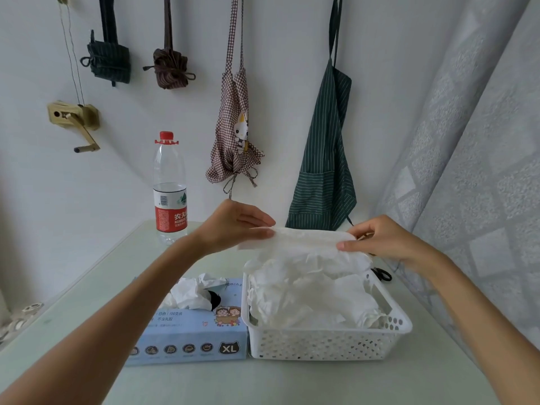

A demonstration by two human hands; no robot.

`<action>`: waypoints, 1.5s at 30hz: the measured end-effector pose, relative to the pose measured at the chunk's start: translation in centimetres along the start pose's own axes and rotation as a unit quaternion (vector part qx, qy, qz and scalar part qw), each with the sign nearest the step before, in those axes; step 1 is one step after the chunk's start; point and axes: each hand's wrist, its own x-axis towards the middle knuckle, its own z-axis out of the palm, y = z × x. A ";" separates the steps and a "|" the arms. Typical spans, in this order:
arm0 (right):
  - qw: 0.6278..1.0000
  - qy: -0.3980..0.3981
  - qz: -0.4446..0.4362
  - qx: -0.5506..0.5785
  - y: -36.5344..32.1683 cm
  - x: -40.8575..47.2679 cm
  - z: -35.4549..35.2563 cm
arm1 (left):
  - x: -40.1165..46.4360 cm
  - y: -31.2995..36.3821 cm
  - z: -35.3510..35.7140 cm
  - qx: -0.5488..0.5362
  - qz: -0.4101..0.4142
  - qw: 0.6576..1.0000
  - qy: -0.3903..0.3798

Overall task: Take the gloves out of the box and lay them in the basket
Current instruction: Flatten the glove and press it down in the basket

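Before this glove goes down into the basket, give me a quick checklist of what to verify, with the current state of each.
1. Glove held at both ends: ok. The left hand pinches one end, the right hand the other.
2. Glove over the basket, not the box: ok, it hangs above the far side.
3. Room in the basket: cannot tell; the glove pile reaches about the rim.
4. Only one glove held: cannot tell, the layers blur together.
5. More gloves left: ok, one sticks out of the box opening.
6. Water bottle out of the way: ok, upright behind the box.
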 end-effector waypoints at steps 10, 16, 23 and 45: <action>0.988 0.020 -0.036 0.148 -1.3 -0.2 -1.2 | 1.5 -0.9 -0.6 0.146 0.032 0.988 -0.028; 0.951 0.065 -0.040 0.298 -1.7 0.6 -0.6 | 1.4 -1.3 -0.2 0.088 -0.004 0.996 0.003; 0.927 0.108 -0.015 0.360 -2.6 0.9 -0.1 | 1.6 -0.7 0.0 0.028 0.023 0.993 0.112; 0.903 0.356 -0.170 0.172 -3.9 0.3 3.0 | 0.5 -0.5 0.0 0.105 -0.006 0.979 0.173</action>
